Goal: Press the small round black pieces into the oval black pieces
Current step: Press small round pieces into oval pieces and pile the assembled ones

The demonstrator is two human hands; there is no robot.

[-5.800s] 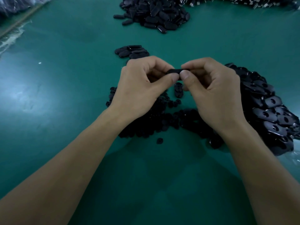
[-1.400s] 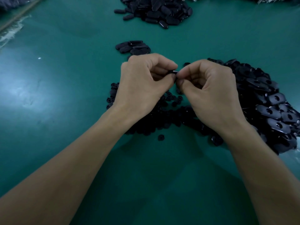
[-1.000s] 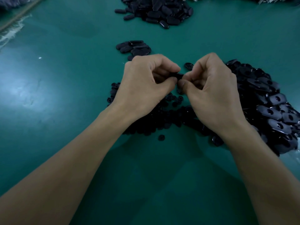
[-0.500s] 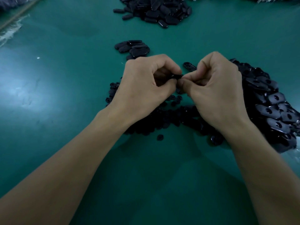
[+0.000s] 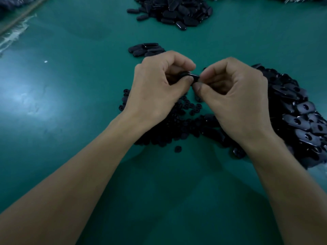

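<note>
The light is dim with a cool blue-green cast, so the black pieces (image 5: 300, 110) merge into dark masses with only a few glints. A soft pale glare lies on the desk (image 5: 31, 101) at the left, and a broad shadow darkens its near middle. The wide lens bends the edges, and the far corners look soft.

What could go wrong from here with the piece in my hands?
The oval piece is pinched only by fingertips of the left hand and right hand; if it slips, it may vanish among the loose round pieces below. Everything is black and dimly lit, so a half-seated insert could pass unnoticed.
</note>
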